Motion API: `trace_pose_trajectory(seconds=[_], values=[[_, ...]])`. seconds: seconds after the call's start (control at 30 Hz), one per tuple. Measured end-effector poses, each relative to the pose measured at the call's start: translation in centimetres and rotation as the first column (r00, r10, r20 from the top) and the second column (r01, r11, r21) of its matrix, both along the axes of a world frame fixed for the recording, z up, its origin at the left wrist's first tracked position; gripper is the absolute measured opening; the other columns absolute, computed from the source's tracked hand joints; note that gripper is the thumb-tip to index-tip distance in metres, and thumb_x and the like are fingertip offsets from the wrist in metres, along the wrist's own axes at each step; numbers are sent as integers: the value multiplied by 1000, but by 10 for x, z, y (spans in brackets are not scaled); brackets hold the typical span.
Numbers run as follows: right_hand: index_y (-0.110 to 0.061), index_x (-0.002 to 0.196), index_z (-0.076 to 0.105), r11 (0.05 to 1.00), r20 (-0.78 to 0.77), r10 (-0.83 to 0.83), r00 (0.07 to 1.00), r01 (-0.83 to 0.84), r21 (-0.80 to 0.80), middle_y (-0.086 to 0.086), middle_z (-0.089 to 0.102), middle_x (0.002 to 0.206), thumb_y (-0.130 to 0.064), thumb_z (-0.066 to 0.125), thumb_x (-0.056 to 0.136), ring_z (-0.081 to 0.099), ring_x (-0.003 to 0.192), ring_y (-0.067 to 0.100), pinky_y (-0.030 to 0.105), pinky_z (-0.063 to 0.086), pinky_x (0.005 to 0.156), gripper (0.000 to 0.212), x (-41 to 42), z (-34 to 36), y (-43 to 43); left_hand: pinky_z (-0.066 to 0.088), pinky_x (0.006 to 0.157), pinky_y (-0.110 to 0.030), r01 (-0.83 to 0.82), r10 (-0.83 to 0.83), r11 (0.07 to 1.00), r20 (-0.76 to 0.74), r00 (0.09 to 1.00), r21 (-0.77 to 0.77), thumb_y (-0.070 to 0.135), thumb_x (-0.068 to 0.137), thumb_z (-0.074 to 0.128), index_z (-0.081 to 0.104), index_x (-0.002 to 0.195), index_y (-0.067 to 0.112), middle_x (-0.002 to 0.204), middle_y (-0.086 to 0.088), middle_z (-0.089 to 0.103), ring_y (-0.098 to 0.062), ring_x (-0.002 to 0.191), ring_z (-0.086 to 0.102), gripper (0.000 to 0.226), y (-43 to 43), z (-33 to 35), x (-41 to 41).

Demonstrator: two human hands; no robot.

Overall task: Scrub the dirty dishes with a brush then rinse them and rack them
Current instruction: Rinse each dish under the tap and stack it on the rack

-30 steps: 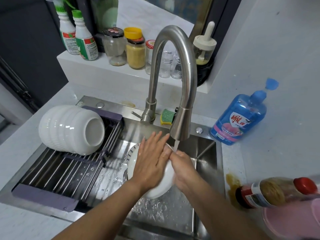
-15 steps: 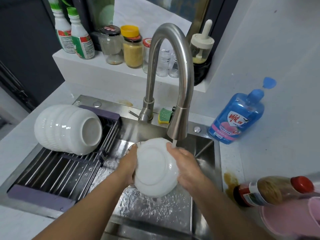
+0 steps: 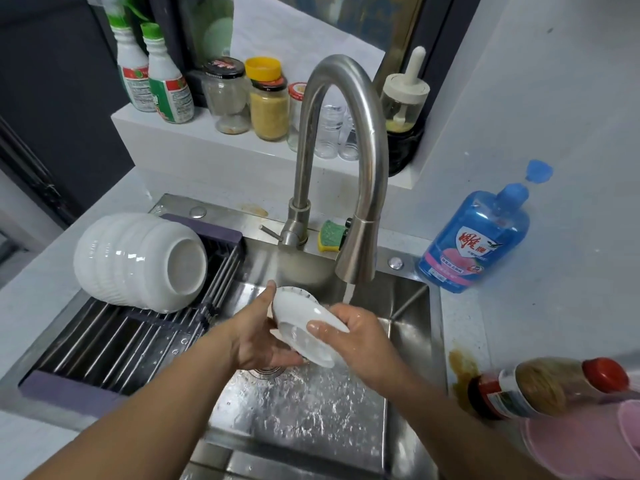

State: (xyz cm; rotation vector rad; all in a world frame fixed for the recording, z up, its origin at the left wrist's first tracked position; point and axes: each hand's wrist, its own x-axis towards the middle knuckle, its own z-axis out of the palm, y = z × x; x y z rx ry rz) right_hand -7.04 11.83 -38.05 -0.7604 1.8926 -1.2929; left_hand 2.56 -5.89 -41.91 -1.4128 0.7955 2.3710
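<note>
The steel sink fills the middle of the view, its floor wet and beaded. Across its left half lies a rack of steel bars, and a stack of white bowls rests on its side at the far end of it. The curved tap runs a thin stream that comes down about where the right hand meets the dish.

Over the basin, tilted nearly on edge, is a small white dish, held between both hands. The left hand cups it from the left, thumb up against the far rim and fingers curled beneath. The right hand grips the right end, fingers curled over the glossy edge.

The dish looks like glazed ceramic: stiff, fairly light and likely to chip against steel. Wet as it is, it is probably slippery too. A fingertip pinch on the rim alone would probably slide. A surer hold is thumb inside and fingers under the base, or opposite rims as here. For racking, it wants lowering onto the bars beside the stack — not dropping.
</note>
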Motion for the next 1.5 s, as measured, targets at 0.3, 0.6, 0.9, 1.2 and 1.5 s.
trace_pose_trajectory(seconds=[0.3, 0.6, 0.9, 1.2, 1.5], values=[[-33, 102, 78, 883, -186, 383, 905, -299, 361, -20, 75, 103, -65, 69, 81, 67, 94, -6, 31, 55, 92, 39, -8, -5, 20, 61, 72, -62, -10, 3, 998, -105, 994, -58, -8, 97, 41, 50, 138, 1, 125, -33, 65, -49, 103, 68, 43, 4, -21, 19], [-24, 115, 70, 926, -604, 51, 795, 189, 327, -6, 60, 117, -34, 64, 97, 58, 107, 14, 33, 50, 89, 22, -24, -29, 7, 62, 73, -53, -301, 280, 944, -153, 948, -134, 9, 106, 51, 54, 136, 8, 124, -22, 70, -40, 110, 68, 31, 32, -45, 22], [-6, 124, 58, 806, -246, -312, 918, 393, 444, 15, 65, 122, -35, 35, 110, 59, 112, 32, 30, 38, 82, 39, -17, -30, -8, 60, 80, -60, -444, 438, 860, -83, 895, -253, 15, 97, 69, 60, 124, -4, 111, -22, 74, -38, 92, 75, 34, 55, -31, 6], [-11, 109, 60, 785, 63, -589, 806, 551, 283, 9, 71, 96, -30, 52, 100, 66, 70, 26, 31, 53, 58, 23, 9, -58, -27, 58, 48, -31, -371, 327, 909, -225, 918, -192, -25, 89, 52, 61, 112, -15, 82, -21, 76, -29, 61, 74, 27, 75, -9, -1], [-15, 127, 52, 843, -736, -40, 676, 418, 338, 5, 54, 121, -20, 57, 99, 56, 111, 24, 32, 45, 82, 29, -22, -10, -19, 61, 81, -50, -254, 156, 884, -265, 952, -392, 46, 105, 47, 59, 132, 10, 114, -11, 77, -31, 100, 75, 46, 26, -7, 12]])
